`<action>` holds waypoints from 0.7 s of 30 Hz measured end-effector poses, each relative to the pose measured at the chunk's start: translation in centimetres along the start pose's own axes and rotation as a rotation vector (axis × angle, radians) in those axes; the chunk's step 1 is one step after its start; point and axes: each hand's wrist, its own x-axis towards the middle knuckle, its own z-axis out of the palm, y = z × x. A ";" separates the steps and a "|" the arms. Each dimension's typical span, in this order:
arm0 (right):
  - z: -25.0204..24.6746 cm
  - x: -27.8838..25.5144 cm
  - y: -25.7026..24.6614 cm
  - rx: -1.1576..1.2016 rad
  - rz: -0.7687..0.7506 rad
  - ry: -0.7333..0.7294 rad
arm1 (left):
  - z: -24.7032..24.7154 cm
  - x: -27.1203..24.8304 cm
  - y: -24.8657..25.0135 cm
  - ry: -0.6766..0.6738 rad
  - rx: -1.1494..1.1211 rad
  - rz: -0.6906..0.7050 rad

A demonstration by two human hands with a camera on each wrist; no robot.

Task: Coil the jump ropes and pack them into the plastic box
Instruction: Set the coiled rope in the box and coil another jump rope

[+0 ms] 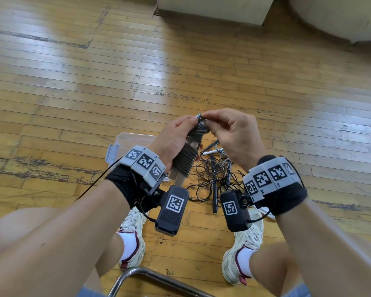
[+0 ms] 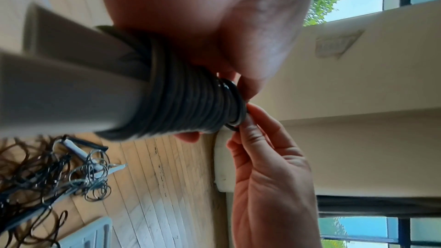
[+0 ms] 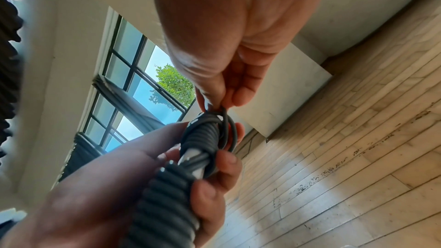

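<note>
Left hand point(image 1: 176, 138) grips the wound jump rope point(image 1: 187, 155): two pale handles side by side, dark cord coiled tight around them. Long axis runs from near the left wrist up and away to the fingertips. Right hand point(image 1: 229, 133) pinches the cord's free end point(image 3: 224, 120) at the bundle's far top, just above the left fingers point(image 3: 214, 169); looks like tucking or locking off the last turn. Plastic box point(image 1: 133, 139) sits on the wood floor point(image 1: 73, 82) below and left of the hands, nearer the left hand, mostly hidden behind it. Tangle of loose ropes point(image 1: 214, 174) lies on the floor under the right hand, beside the box.
</note>
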 end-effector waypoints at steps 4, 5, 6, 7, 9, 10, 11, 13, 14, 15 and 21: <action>0.2 -0.1 -0.2 0.102 0.138 -0.103 | -0.3 0.1 0.2 0.030 -0.052 -0.005; 0.1 0.0 -0.3 0.171 0.191 -0.100 | -0.3 0.1 0.2 0.024 -0.042 -0.006; -0.1 0.0 -0.3 0.237 0.236 -0.092 | -0.3 0.1 0.1 0.014 -0.029 -0.005; -0.3 0.1 -0.4 0.284 0.262 -0.087 | -0.2 0.0 0.1 0.002 -0.021 -0.003; -0.4 0.1 -0.4 0.307 0.273 -0.081 | -0.3 0.0 0.0 -0.014 -0.018 -0.004; -0.3 0.0 -0.5 0.294 0.267 -0.073 | -0.3 0.0 0.0 -0.019 -0.020 -0.007; 0.0 0.0 -0.5 0.277 0.259 -0.055 | -0.3 0.0 0.0 -0.022 -0.021 -0.011; 0.4 -0.2 -0.4 0.248 0.248 -0.004 | -0.2 -0.1 0.0 -0.021 -0.030 -0.017; 0.5 -0.2 -0.3 0.240 0.247 0.020 | -0.1 -0.1 0.0 -0.020 -0.034 -0.017; 0.6 -0.3 -0.3 0.239 0.243 0.037 | -0.1 -0.2 0.0 -0.019 -0.035 -0.018; -0.2 -0.4 -0.2 0.342 0.285 -0.065 | -0.3 -0.6 -0.2 -0.015 -0.042 -0.016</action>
